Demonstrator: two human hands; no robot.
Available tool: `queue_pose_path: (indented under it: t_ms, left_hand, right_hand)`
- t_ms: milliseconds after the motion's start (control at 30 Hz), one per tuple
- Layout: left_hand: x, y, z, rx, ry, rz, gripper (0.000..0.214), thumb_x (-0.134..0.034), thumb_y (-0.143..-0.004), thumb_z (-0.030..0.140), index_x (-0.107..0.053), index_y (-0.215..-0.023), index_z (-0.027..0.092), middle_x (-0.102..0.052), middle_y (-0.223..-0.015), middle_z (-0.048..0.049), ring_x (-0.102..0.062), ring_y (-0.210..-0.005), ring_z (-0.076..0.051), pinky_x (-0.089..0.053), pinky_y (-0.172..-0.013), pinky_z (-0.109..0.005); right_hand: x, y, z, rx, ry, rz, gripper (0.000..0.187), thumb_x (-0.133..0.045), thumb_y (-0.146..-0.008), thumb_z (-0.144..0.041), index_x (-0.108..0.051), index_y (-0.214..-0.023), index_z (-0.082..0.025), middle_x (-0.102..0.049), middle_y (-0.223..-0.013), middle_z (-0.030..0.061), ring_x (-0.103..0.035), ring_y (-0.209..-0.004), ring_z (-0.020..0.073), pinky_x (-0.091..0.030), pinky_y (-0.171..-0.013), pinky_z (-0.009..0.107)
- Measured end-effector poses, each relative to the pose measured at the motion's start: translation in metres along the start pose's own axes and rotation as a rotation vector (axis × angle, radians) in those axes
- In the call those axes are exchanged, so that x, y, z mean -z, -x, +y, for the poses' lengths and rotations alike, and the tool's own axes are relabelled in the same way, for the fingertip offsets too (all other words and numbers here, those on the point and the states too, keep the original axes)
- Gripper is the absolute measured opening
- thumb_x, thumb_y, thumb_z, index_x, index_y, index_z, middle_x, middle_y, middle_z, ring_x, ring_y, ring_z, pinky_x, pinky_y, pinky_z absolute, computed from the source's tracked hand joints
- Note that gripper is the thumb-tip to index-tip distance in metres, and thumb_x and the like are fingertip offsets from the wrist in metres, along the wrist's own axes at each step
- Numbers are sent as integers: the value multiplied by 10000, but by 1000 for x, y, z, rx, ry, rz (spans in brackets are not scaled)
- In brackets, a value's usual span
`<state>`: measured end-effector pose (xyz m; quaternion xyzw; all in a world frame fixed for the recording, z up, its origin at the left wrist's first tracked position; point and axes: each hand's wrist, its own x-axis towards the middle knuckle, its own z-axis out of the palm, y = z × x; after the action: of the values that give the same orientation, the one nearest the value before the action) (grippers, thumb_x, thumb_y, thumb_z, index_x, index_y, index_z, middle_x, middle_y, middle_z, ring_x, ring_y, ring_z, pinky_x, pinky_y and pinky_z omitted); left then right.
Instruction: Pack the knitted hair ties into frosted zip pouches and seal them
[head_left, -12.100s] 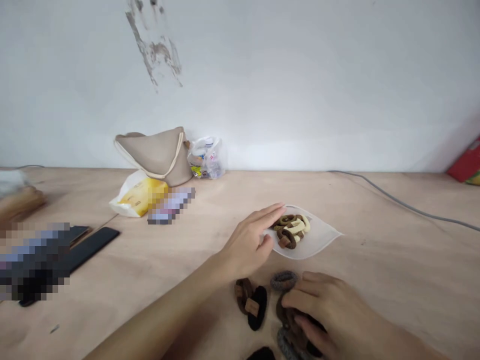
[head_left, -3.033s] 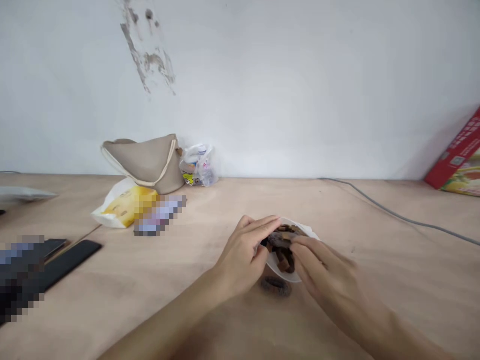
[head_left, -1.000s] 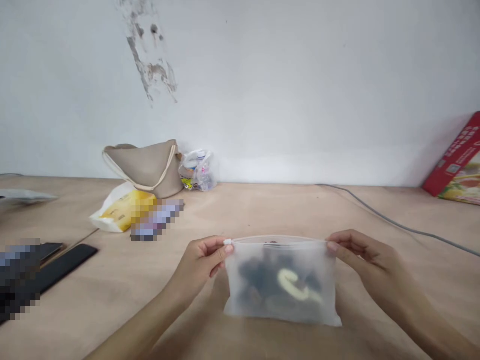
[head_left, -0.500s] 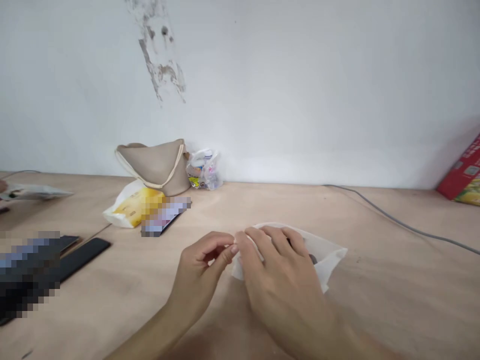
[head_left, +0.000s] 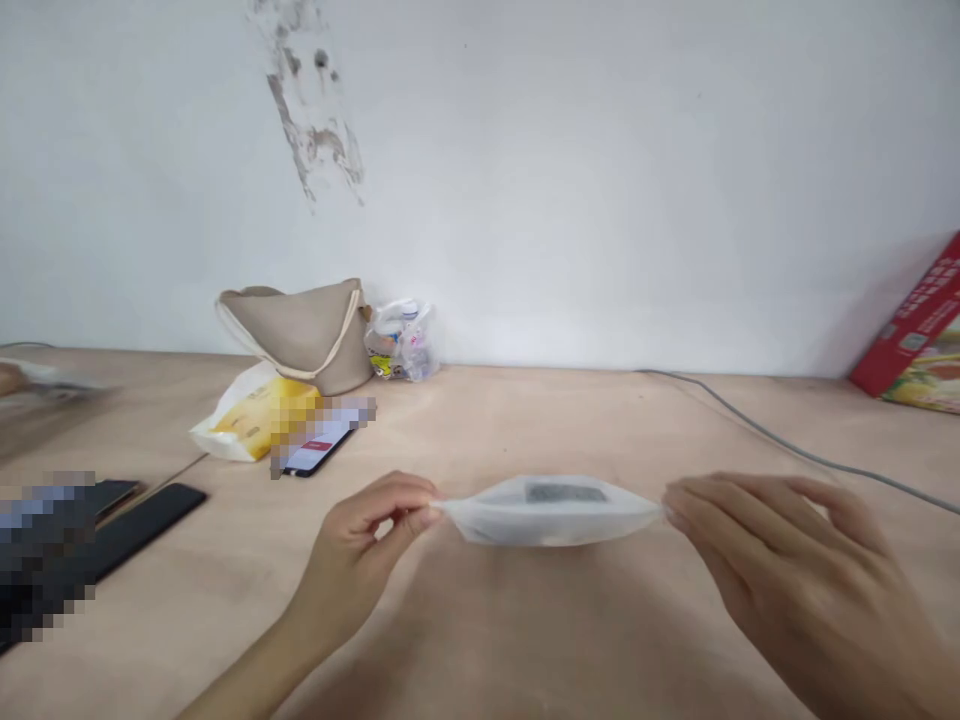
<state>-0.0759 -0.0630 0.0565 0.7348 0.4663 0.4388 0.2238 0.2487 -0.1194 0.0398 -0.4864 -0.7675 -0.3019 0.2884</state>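
A translucent white plastic bag (head_left: 517, 525) is stretched sideways between my two hands, a little above the wooden table. Through its film shows a dark rectangular thing (head_left: 566, 493); I cannot make out what it is. My left hand (head_left: 375, 525) pinches the bag's left corner between thumb and fingertips. At the opposite corner, my right hand (head_left: 780, 540) has its fingers together and closed on the plastic; its thumb is hidden.
Left of my hands lie a phone (head_left: 322, 440), a yellow and white tissue pack (head_left: 251, 415) and a long black object (head_left: 165, 515). A beige handbag (head_left: 307, 330) and a knotted clear bag (head_left: 405, 340) stand by the wall. A grey cable (head_left: 780, 435) and red box (head_left: 915, 335) are right.
My right hand has moved off the top of the bag to its right corner. The bag is now pulled taut and held edge-on. At far left, another person's hand has shifted slightly.
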Motion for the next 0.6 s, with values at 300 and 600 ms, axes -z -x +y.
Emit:
queue_pose_path:
  t_ms: [300, 600]
  left_hand:
    - [-35, 27, 21, -229, -392, -396, 672, -487, -872, 439, -155, -1447, 339, -299, -1488, -33, -355, -1328, -275, -393, -1037, -443]
    - [-111, 28, -11, -477, -459, -478, 895, -362, -847, 621, 121, -1452, 172, -207, -1510, -155, -239, -1371, -322, -285, -1088, -516]
  right_hand:
    - [-20, 17, -42, 180, -199, -7, 520, -466, -869, -317, -410, -1340, -103, -642, -1164, 94, -616, -1039, 222, -526, -786, 294]
    - [-72, 27, -73, 155, -310, -202, 982, -523, -777, -492, -13, -1439, 23, -394, -1392, 214, -353, -1300, 309, -397, -982, 459]
